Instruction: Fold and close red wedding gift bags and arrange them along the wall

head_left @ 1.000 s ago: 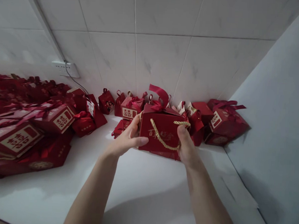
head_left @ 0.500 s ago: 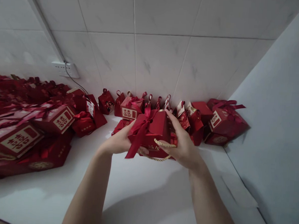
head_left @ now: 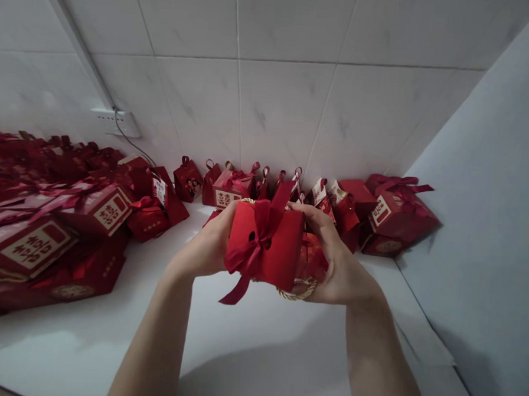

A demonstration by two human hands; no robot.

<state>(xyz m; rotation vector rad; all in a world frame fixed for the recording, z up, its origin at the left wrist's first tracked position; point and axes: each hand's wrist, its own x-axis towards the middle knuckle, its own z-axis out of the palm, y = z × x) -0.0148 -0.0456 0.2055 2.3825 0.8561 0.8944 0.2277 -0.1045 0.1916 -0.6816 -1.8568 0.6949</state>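
Note:
A red gift box (head_left: 279, 246) with a dark red ribbon bow (head_left: 259, 239) is held up above the white surface, its top tilted toward me. Gold twisted cord (head_left: 298, 289) hangs at its lower right, and a bit of cord shows along its far edge. My left hand (head_left: 211, 242) grips the box's left side. On the right side, my right hand (head_left: 338, 261) is wrapped around the box, thumb and fingers partly hidden behind it. Small red boxes with ribbon loops stand just behind, against the wall.
Many red boxes (head_left: 90, 209) are piled on the left of the white surface (head_left: 256, 351). A larger ribboned box (head_left: 400, 220) stands at the right corner by the side panel. A socket strip (head_left: 115, 123) with a cable is on the tiled wall.
The held box has turned so that more of its top faces me. Both hands have shifted their hold around it, and the right hand sits slightly lower and farther right.

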